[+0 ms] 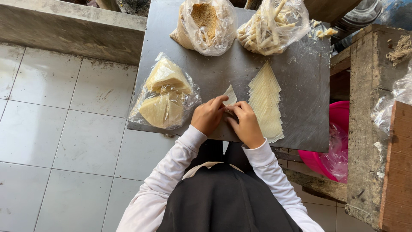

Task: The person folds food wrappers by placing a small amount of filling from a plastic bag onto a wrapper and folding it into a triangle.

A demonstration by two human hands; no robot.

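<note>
Steel table (300,86): three filled plastic bags (165,94), fanned wrapper stack (266,101).

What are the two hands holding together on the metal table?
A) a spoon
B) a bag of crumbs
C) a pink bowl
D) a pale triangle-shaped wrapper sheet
D: the left hand and the right hand meet on a thin pale wrapper sheet whose pointed corner sticks up above the fingers, beside the fanned stack of wrappers on the metal table.

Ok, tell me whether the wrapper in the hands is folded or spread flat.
Folded, partly. The wrapper is pinched between the left hand and right hand; only one pointed corner sticks out.
</note>
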